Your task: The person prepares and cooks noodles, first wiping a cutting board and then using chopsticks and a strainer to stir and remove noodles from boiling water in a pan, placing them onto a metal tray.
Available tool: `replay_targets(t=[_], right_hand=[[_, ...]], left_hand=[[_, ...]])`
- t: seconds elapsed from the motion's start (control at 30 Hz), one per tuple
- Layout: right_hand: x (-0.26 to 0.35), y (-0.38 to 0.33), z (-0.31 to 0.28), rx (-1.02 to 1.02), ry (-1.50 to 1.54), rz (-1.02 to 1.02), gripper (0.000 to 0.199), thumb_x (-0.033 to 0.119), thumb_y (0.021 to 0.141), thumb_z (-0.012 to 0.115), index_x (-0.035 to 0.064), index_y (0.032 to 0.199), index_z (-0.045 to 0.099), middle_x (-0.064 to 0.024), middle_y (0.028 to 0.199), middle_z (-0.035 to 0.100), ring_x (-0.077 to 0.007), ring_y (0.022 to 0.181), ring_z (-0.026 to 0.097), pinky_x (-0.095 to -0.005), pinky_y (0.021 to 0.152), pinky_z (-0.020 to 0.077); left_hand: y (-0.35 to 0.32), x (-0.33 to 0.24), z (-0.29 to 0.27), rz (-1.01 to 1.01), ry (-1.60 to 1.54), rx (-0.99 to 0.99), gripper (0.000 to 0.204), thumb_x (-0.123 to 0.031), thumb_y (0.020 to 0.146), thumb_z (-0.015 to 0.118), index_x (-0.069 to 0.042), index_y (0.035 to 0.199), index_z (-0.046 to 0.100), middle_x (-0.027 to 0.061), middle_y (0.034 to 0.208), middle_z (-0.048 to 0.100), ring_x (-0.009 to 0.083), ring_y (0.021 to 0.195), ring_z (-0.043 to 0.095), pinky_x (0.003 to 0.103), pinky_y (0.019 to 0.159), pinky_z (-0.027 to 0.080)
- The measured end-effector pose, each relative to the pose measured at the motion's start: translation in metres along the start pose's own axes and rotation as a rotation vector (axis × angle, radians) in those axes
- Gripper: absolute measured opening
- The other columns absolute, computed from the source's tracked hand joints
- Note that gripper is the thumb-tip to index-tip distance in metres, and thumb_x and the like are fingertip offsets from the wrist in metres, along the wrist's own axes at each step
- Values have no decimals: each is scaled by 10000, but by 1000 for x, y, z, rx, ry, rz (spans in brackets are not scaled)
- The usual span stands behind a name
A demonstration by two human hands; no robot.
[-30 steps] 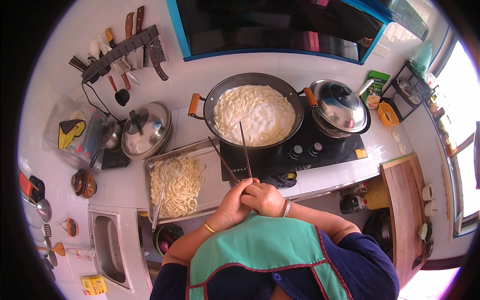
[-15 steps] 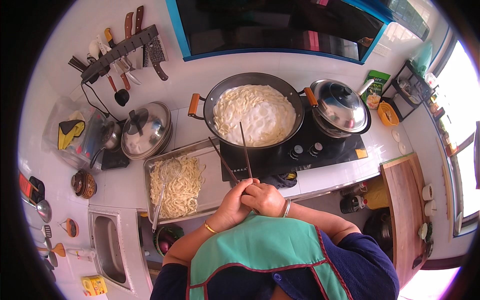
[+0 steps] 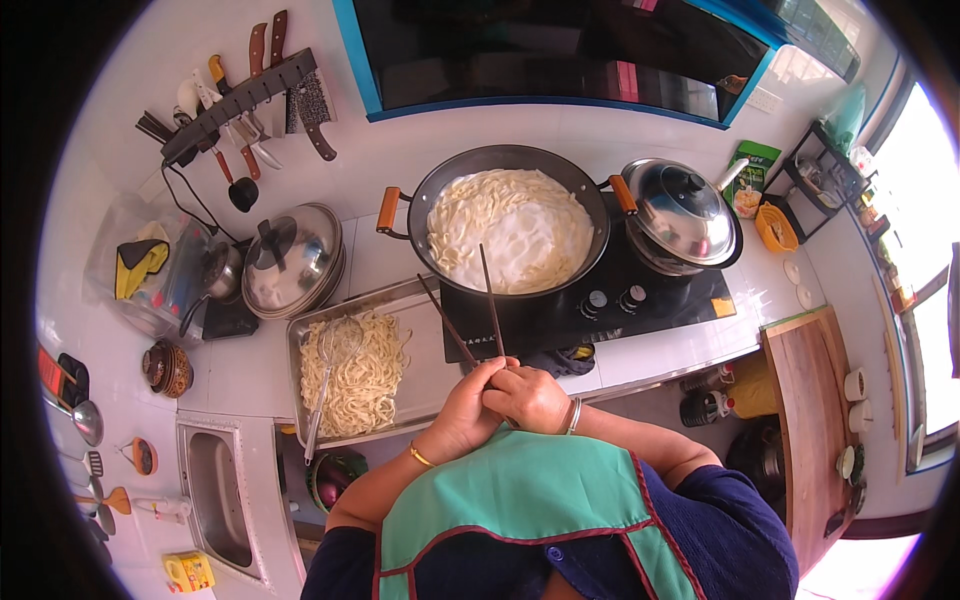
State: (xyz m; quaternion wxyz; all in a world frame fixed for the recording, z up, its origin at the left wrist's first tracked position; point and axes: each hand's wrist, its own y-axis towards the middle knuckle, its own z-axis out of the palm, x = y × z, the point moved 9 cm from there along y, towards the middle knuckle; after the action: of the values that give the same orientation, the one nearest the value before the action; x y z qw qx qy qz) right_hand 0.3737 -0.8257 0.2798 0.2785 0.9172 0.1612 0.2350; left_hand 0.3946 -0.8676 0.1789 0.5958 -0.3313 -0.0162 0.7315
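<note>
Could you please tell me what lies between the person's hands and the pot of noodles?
In the head view, two chopsticks point forward from the left hand and right hand; the front of the black stove also lies there.

Head view, fisheye. Your left hand [image 3: 462, 408] and right hand [image 3: 532, 399] clasp together above the green apron [image 3: 515, 485], closed around two long dark chopsticks [image 3: 492, 305] that splay upward. One tip overlaps the wok [image 3: 572, 172], where pale noodles [image 3: 478, 200] lie in white froth; contact cannot be told. The other tip ends left of the wok. To your left, a metal tray [image 3: 428, 385] bears flat noodles [image 3: 362, 390] with a wire skimmer [image 3: 318, 408] across them. To the wok's right, a lidded pan [image 3: 682, 212] shares the black cooktop [image 3: 675, 305].
</note>
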Motion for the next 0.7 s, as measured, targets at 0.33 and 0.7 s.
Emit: replay_targets(t=[0.33, 0.7], right_hand=[[-1, 2, -1, 8, -14, 4, 127, 126, 651, 597, 102, 771, 560, -55, 772, 498, -221, 706, 581, -333, 579, 497], [-3, 3, -2, 2, -9, -7, 139, 124, 647, 599, 99, 779, 562, -56, 776, 501, -225, 714, 584, -331, 579, 498]], left_hand=[[3, -1, -2, 6, -3, 7, 252, -281, 902, 537, -52, 1005, 556, 59, 927, 584, 167, 889, 562, 306, 811, 457], [3, -4, 1, 6, 14, 6, 245, -277, 899, 541, -51, 991, 562, 55, 915, 587, 162, 875, 565, 299, 800, 459]])
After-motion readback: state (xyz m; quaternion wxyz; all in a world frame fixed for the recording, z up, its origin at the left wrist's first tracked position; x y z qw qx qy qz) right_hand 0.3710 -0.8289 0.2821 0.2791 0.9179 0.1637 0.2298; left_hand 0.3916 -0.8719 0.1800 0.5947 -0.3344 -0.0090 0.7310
